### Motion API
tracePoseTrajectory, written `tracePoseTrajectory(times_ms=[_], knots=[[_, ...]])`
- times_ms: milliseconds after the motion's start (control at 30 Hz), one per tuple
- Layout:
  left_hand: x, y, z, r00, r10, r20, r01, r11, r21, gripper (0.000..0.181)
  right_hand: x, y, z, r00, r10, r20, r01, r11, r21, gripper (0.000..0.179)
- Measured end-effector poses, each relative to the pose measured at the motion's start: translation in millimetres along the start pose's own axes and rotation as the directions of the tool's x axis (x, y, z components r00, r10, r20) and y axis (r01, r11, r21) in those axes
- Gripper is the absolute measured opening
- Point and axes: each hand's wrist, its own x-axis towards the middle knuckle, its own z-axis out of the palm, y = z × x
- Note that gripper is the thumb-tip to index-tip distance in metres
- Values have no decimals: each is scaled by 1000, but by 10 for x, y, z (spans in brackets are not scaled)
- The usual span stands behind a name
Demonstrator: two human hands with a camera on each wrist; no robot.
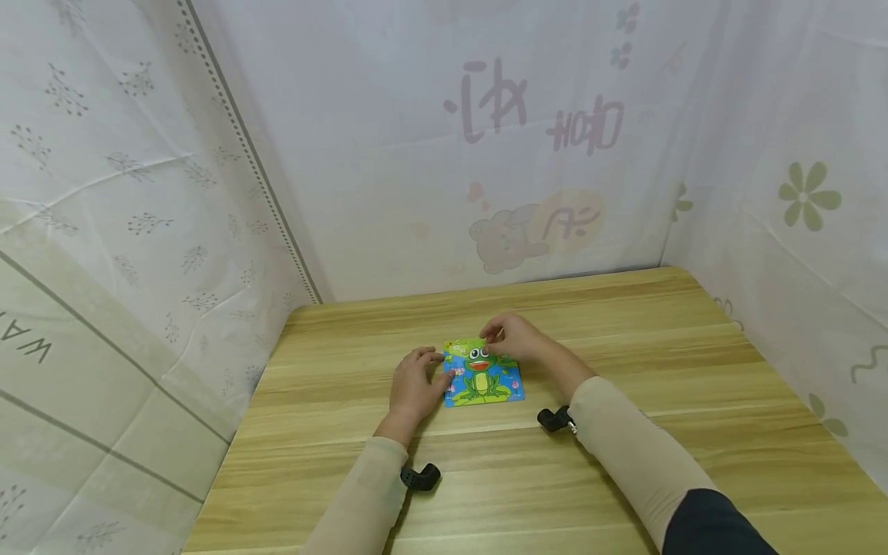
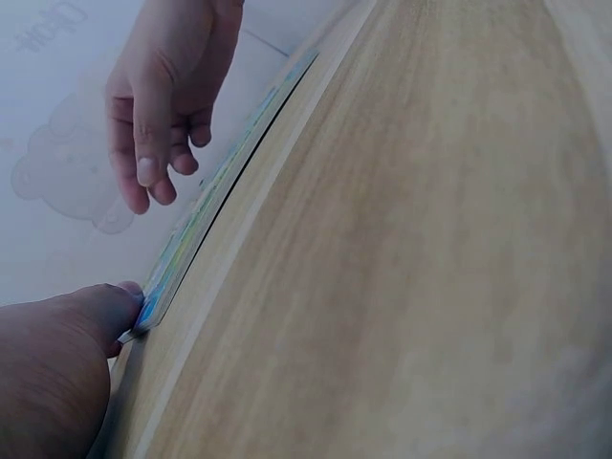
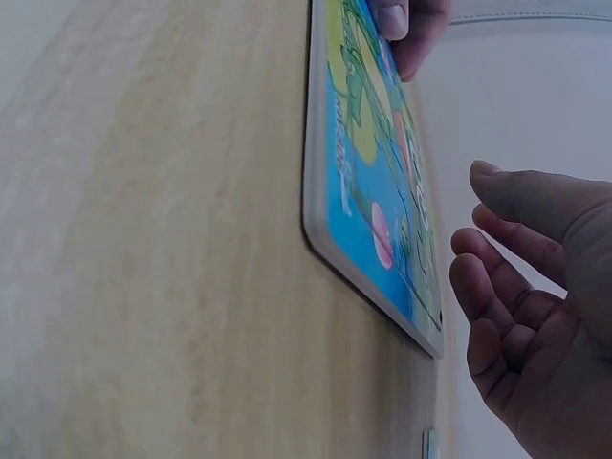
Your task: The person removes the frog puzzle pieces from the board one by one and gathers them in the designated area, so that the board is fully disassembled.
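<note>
A square frog puzzle (image 1: 481,384), bright green and blue, lies flat on the wooden table. My left hand (image 1: 414,387) holds it at the left edge, thumb over the printed face and fingers along the side. In the left wrist view that thumb (image 2: 105,311) bears on the near end of the board (image 2: 206,215). Over the puzzle's top right part is my right hand (image 1: 516,339), fingers loosely bent. The right wrist view shows this hand (image 3: 550,287) just off the board (image 3: 368,182), a gap between thumb and fingers and nothing held.
The wood-grain table (image 1: 333,432) runs back to a pale printed curtain (image 1: 395,193), with more curtain on both sides. A small flat piece (image 3: 430,445) peeks in at the bottom of the right wrist view. Black wrist cameras (image 1: 420,478) sit on both sleeves.
</note>
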Motion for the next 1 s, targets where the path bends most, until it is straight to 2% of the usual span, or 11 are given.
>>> tracePoseTrajectory(times_ms=[233, 1000], knots=[[2, 3, -3, 1000, 5, 2, -5, 1000, -7, 38, 31, 8, 67, 999, 35, 28, -34, 999, -31, 29], [-3, -13, -16, 1000, 19, 6, -19, 1000, -8, 39, 159, 9, 196, 995, 66, 68, -60, 994, -89, 31]])
